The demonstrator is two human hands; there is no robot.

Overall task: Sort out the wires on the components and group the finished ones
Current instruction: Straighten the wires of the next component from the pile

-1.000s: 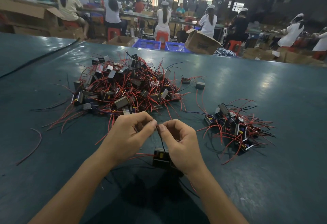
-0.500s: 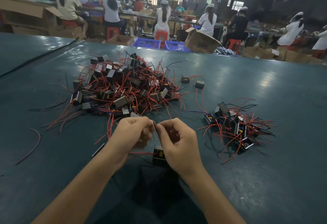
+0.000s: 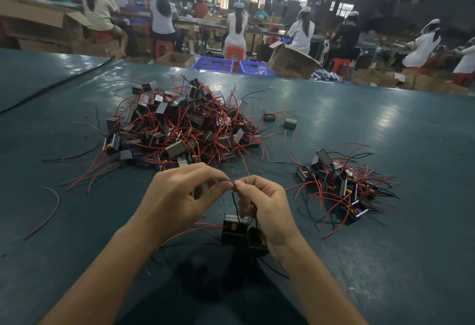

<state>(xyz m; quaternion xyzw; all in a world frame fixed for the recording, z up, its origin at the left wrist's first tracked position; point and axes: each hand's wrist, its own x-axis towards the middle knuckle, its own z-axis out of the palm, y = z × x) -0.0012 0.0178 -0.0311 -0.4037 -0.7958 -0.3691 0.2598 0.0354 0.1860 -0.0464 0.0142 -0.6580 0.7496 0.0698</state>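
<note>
pinching a black wire point(image 3: 233, 200) between them, the left hand point(image 3: 177, 197) and right hand point(image 3: 264, 206) meet fingertip to fingertip near the table's point(image 3: 385, 124) front edge, the component point(image 3: 234, 227) hanging just below. judging by the piles, most work remains: the big pile point(image 3: 177, 129) far left dwarfs the small pile point(image 3: 339, 183) at right.

Two component piles point(image 3: 180, 129), two hands point(image 3: 180, 201).
</note>
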